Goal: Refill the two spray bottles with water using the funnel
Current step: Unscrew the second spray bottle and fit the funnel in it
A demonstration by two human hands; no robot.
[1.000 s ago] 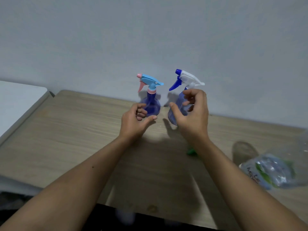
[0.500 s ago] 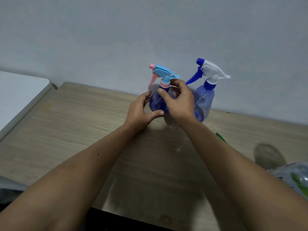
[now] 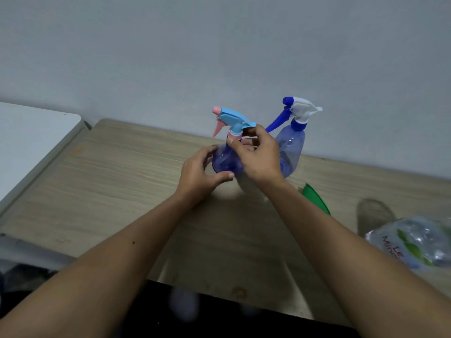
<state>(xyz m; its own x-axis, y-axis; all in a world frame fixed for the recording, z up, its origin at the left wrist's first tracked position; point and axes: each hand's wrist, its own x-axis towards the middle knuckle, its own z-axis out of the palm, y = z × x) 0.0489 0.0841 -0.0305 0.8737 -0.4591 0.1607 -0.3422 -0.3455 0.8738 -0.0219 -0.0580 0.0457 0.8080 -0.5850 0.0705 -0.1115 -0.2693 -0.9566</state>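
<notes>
Two blue see-through spray bottles stand on the wooden table near the wall. The left spray bottle has a light-blue and pink trigger head. My left hand wraps its round body, and my right hand pinches its pink collar just under the head. The right spray bottle, with a white and dark-blue head, stands free behind my right hand. A green funnel lies on the table, partly hidden by my right forearm.
A clear plastic water bottle with a green and blue label lies at the right edge. A white tabletop adjoins the wooden table on the left. The grey wall rises right behind the bottles.
My right hand left the white-headed bottle and moved left onto the collar of the pink-and-blue bottle. My left hand closed around that bottle's body.
</notes>
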